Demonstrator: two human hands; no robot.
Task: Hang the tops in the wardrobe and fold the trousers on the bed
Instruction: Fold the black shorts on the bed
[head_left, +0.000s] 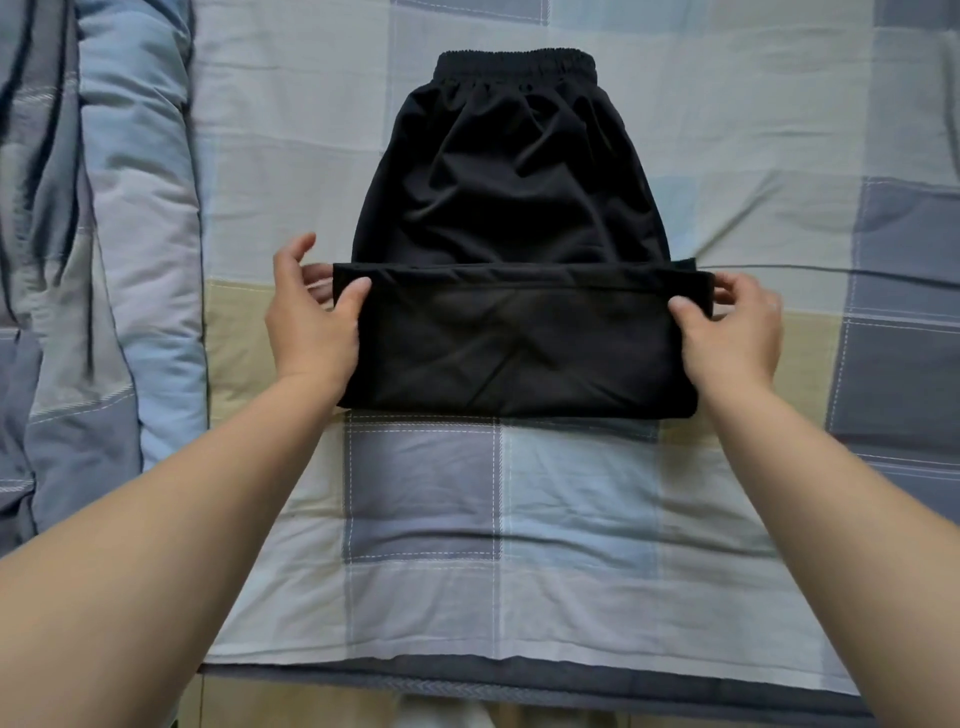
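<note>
Black trousers (506, 187) lie flat in the middle of the bed (571, 493), their elastic waistband at the far end. The leg part is folded up into a band nearest me, its far edge lifted a little. My left hand (311, 322) pinches the left corner of that folded band, thumb on top and fingers underneath. At the opposite corner my right hand (732, 327) pinches the band the same way. Both forearms reach in from the bottom of the view.
A checked sheet in pale blue, grey and beige covers the bed. A rolled quilt (93, 249) in the same colours lies along the left side. The bed's near edge (467, 675) runs across the bottom.
</note>
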